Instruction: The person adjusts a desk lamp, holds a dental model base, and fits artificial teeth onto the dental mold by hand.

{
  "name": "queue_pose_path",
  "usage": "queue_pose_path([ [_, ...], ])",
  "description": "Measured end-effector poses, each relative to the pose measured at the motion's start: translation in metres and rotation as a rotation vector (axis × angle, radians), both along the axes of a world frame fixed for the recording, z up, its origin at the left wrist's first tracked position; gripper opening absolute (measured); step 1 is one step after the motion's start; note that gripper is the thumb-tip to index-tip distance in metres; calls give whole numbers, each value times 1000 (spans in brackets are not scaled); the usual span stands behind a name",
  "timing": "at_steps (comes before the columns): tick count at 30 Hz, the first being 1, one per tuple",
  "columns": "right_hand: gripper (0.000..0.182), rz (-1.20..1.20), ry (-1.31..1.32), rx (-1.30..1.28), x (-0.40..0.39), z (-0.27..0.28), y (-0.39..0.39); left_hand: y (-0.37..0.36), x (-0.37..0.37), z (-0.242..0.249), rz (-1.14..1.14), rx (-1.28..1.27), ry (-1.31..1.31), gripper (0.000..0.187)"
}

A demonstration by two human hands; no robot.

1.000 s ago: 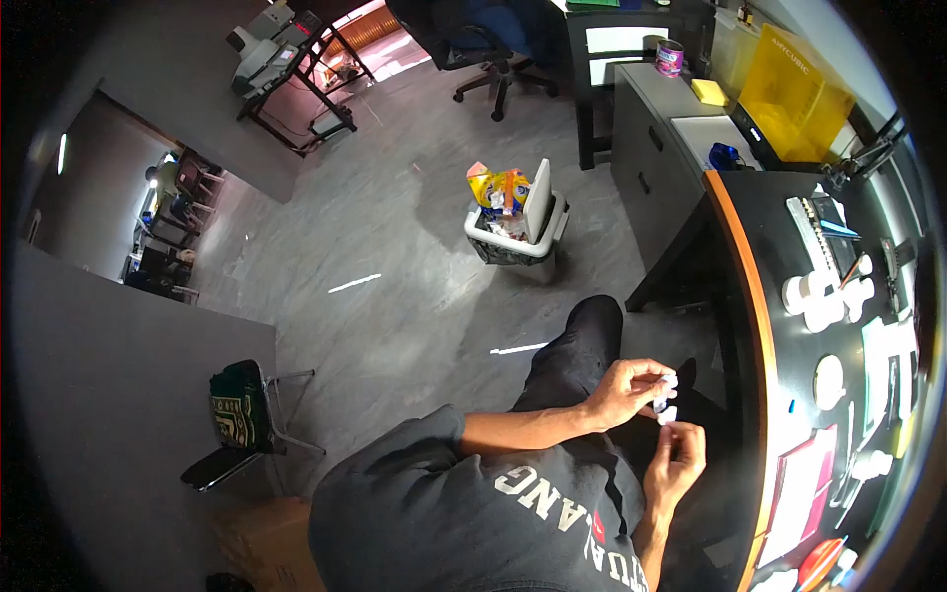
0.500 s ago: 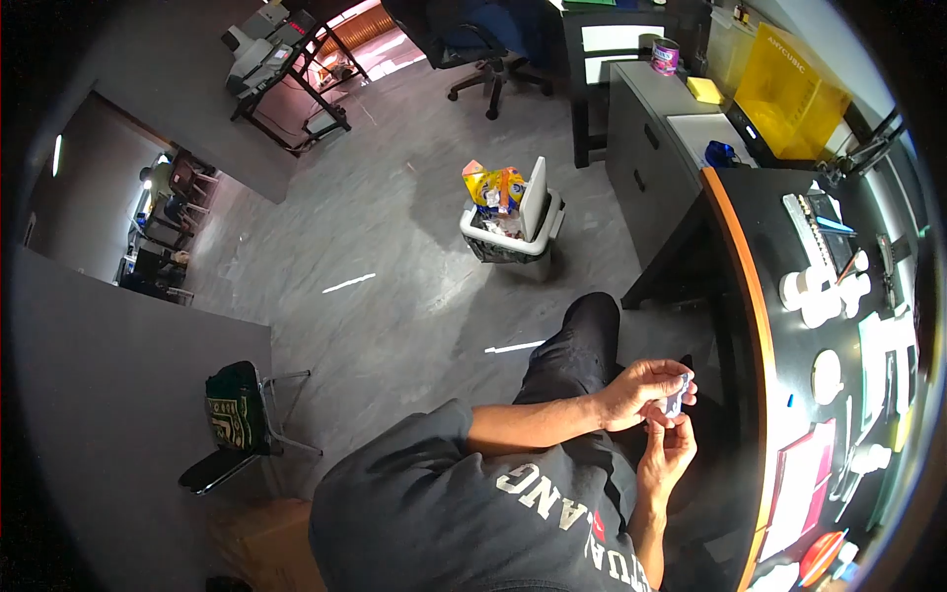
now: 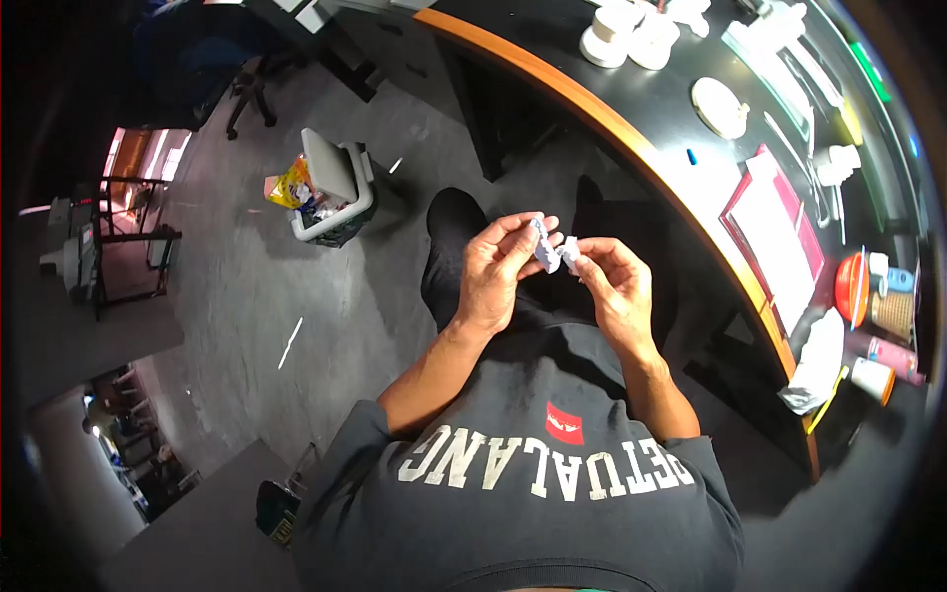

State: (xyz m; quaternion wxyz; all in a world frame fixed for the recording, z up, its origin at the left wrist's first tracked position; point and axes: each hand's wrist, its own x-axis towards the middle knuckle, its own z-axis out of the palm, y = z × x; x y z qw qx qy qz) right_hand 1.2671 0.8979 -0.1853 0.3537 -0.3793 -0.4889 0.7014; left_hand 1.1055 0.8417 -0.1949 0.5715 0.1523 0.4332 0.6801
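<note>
My left hand (image 3: 501, 266) pinches a pale grey-white, irregular piece (image 3: 545, 249) between thumb and fingers. Close by on the right, my right hand (image 3: 610, 281) grips a smaller white piece (image 3: 569, 254) at its fingertips. The two pieces are side by side and look to be touching or nearly so; their exact shape is too small to tell. Both hands are above my lap, left of the desk edge.
A black desk (image 3: 592, 94) with an orange edge curves along the right, bearing white round parts (image 3: 720, 107), a red folder (image 3: 764, 222) and an orange round object (image 3: 850, 288). An open bin (image 3: 340, 212) with rubbish stands on the floor at left.
The view has turned toward the desk, so the bin and desk appear shifted left. My hands have moved apart slightly, and two separate pieces now show between them.
</note>
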Motion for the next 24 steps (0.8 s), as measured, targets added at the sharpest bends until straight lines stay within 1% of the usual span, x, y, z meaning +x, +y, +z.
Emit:
queue_pose_path([
  [2,16,-20,21,9,-3,6,2,2,3,-1,3,25,70,23],
  [5,16,125,-127,294,-4,2,8,3,7,-7,32,49,179,21],
  [6,15,105,-66,219,-10,14,3,3,8,-10,46,51,215,21],
  [7,16,69,-107,314,-12,10,2,6,8,-11,59,57,250,20],
  [9,19,79,-274,582,-11,11,3,6,11,-8,93,43,298,15],
  [10,20,39,-293,621,-13,10,1,6,14,-7,105,45,380,14],
  [11,18,22,-329,650,-13,7,0,7,16,-9,108,51,485,15],
  [13,19,-25,-376,723,-13,6,-2,6,18,-3,60,21,676,16],
  [16,22,-111,-427,900,-10,-1,-3,8,25,-4,57,56,705,15],
  [17,21,-146,-416,1013,-9,-6,0,10,25,-6,29,52,701,15],
  [19,23,-123,-474,1107,-6,-11,-2,12,23,-8,-14,32,695,15],
  [24,25,75,-524,1157,4,-20,0,13,21,-24,-70,-63,580,16],
])
